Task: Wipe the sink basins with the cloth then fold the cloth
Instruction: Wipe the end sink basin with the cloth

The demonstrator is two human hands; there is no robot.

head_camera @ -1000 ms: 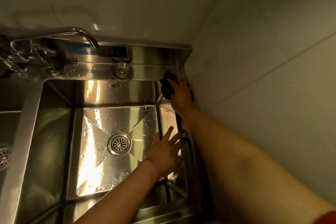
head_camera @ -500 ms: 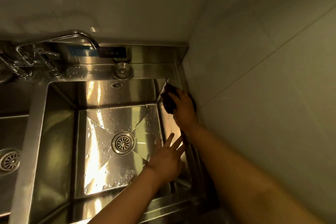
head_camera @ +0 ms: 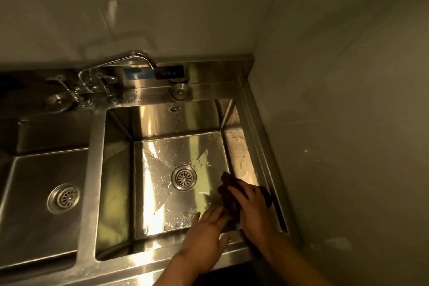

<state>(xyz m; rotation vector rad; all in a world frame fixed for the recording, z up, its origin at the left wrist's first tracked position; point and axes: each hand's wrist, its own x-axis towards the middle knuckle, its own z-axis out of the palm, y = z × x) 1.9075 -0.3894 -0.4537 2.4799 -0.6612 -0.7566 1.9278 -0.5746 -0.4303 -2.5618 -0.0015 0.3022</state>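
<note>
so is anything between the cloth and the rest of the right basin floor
Nothing visible. The right hand presses the dark cloth at the basin's right wall; the floor toward the drain holds only water drops.

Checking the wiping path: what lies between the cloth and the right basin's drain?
In the head view, only bare wet steel floor lies between the cloth under the right hand and the drain.

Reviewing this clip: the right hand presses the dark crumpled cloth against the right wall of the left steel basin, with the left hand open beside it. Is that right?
Not quite. The head view shows the right hand pressing the dark crumpled cloth against the right wall of the right steel basin, not the left steel basin. The left hand is open beside it, as stated.
</note>
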